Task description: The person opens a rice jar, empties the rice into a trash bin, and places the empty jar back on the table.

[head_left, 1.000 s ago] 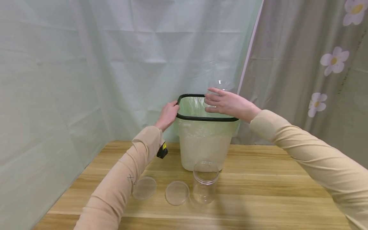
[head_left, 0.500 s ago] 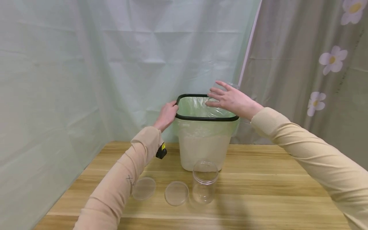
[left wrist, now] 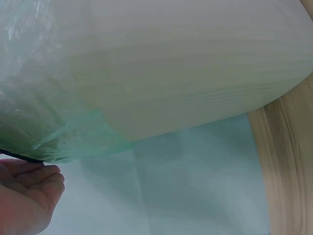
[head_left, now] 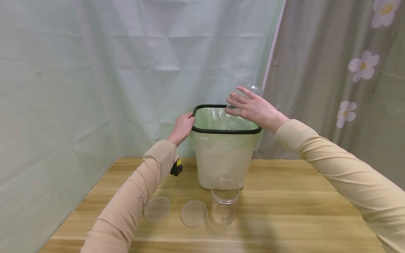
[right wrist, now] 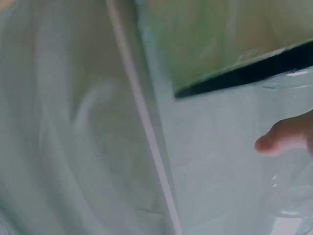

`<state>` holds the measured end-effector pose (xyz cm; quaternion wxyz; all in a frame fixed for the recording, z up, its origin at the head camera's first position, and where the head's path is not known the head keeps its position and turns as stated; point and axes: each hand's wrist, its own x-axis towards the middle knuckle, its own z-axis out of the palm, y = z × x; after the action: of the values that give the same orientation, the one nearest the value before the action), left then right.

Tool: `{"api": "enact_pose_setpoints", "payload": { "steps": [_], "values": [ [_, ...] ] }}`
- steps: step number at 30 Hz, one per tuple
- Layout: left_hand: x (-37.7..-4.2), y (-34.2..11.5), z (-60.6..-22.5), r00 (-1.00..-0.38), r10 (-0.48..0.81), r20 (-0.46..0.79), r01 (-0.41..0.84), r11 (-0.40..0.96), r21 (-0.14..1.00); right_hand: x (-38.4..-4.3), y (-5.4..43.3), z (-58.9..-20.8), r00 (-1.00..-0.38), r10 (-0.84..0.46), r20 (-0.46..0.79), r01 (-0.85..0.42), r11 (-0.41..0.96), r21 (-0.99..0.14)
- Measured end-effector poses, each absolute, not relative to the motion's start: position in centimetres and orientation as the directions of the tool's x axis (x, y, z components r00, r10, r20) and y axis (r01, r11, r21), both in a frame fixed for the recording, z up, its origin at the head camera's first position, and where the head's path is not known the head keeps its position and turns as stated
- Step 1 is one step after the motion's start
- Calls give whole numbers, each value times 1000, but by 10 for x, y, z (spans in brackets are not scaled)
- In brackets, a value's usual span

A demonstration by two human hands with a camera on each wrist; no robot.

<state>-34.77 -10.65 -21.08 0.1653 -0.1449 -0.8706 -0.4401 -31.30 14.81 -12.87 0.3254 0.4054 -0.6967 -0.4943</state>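
My left hand (head_left: pixel 182 127) grips the black rim (head_left: pixel 227 132) of a whitish trash bin (head_left: pixel 223 165) at its left side. A thin green bag (head_left: pixel 215 117) lines the bin and folds over its outside. Above the right part of the opening, my right hand (head_left: pixel 255 108) holds a clear plastic jar (right wrist: pixel 281 176). In the head view the hand mostly hides this jar; the right wrist view shows the thumb (right wrist: pixel 286 136) lying across its side, with one end close to the bin's rim.
On the wooden table (head_left: pixel 300 211), a second clear jar (head_left: pixel 224 212) stands in front of the bin. Two clear round lids (head_left: pixel 194 213) lie to its left. A small black object with a yellow patch (head_left: pixel 176 168) shows beside the left cuff. Curtains (head_left: pixel 152 70) hang behind.
The right hand has risen slightly over the bin and turned, so the jar in it now leans and shows less. The left hand keeps its grip on the rim.
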Motion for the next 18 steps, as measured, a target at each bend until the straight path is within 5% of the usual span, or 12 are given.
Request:
{"api": "enact_pose_setpoints", "payload": {
  "steps": [18],
  "values": [
    [-347,-109,-209,-901,105,421,399,583,708,-315,146,-131,-453,-885,104,-270,247,931]
  ]
}}
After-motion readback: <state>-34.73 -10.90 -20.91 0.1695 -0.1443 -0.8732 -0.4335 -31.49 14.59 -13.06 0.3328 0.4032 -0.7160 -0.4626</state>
